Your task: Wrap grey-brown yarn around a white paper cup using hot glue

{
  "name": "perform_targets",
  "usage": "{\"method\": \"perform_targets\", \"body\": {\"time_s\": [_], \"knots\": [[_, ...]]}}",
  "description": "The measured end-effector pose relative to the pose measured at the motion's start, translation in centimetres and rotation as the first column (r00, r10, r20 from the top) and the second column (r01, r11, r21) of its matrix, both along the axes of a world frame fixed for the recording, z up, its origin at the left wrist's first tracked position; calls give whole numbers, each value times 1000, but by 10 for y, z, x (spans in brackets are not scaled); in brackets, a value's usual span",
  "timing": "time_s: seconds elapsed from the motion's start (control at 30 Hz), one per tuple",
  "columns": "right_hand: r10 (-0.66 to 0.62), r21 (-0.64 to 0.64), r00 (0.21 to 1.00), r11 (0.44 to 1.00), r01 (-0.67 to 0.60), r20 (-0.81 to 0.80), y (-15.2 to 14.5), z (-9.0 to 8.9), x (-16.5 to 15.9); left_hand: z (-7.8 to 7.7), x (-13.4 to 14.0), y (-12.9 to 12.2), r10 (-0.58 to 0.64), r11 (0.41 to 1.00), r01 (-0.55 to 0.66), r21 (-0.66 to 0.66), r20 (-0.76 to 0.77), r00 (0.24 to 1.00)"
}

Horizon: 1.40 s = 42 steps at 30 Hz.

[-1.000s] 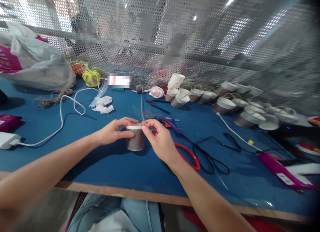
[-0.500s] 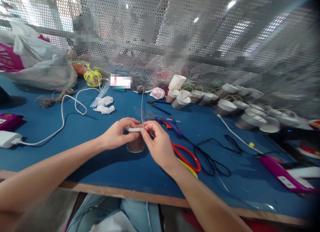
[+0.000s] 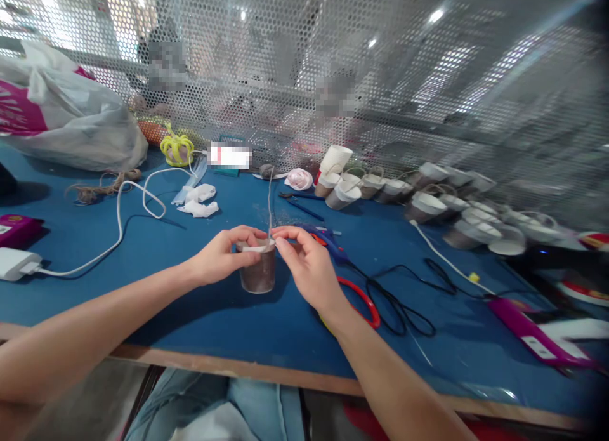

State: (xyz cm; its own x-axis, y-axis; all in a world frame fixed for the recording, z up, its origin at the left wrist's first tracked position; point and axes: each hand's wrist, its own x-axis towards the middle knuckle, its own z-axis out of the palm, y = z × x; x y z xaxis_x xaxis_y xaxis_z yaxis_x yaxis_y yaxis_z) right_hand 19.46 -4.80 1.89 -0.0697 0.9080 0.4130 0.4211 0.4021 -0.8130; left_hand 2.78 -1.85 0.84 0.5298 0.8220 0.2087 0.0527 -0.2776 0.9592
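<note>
A small brown-sided paper cup with a white rim stands upright on the blue table in front of me. My left hand grips its left side, thumb outside near the rim and fingers over the top. A pale cord rises from the cup's right rim and runs back across the table. My right hand is at that same edge, thumb and forefinger pinched together around the cord's lower end. A blue hot glue gun lies just behind my right hand, partly covered by it.
Several finished-looking cups with cord handles stand at the back right. Pliers, red-handled scissors, black cable and a purple power strip lie to the right. Crumpled white tissue, a white cable and a plastic bag are left.
My right hand has shifted slightly right, with its thumb off the cup's front, so more of the cup's brown side shows. My left hand keeps its hold.
</note>
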Motion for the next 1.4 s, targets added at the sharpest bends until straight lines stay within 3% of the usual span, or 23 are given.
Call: {"method": "perform_targets", "body": {"time_s": [0.17, 0.37, 0.57, 0.63, 0.7, 0.77, 0.87, 1.03, 1.13, 1.3, 1.4], "knots": [[14, -83, 998, 997, -9, 58, 5, 1, 5, -1, 1, 0, -38, 992, 46, -117, 75, 996], [163, -111, 985, 982, -156, 63, 7, 9, 2, 0, 1, 0, -45, 992, 52, -119, 61, 997], [286, -209, 958, 938, -275, 22, 18, 20, 0, 0, 0, 2, -74, 970, 95, -226, 103, 992], [240, -241, 969, 945, -221, 53, 29, 24, 10, -1, 0, 2, -87, 961, 121, -248, 146, 985], [73, -214, 982, 976, -34, 173, 44, 27, 31, -1, 0, 2, -96, 955, 141, -263, 175, 980], [-173, -111, 923, 969, 223, 343, 58, 27, 59, -1, 0, 2, -93, 951, 140, -275, 176, 980], [-278, -103, 855, 929, 355, 437, 71, 18, 98, -1, -1, 2, -77, 953, 123, -277, 171, 982], [-290, -157, 824, 899, 409, 486, 75, -13, 119, -4, -2, 5, -63, 961, 113, -254, 197, 978], [-335, -159, 837, 886, 436, 433, 73, -19, 114, -7, -3, 7, -44, 966, 90, -244, 190, 981], [-347, -208, 903, 892, 401, 254, 48, 0, 98, -9, -4, 11, -16, 971, 58, -233, 180, 984], [-215, -322, 961, 910, 261, 172, 21, 17, 81, -9, -3, 12, 12, 965, 42, -260, 200, 980]]}}
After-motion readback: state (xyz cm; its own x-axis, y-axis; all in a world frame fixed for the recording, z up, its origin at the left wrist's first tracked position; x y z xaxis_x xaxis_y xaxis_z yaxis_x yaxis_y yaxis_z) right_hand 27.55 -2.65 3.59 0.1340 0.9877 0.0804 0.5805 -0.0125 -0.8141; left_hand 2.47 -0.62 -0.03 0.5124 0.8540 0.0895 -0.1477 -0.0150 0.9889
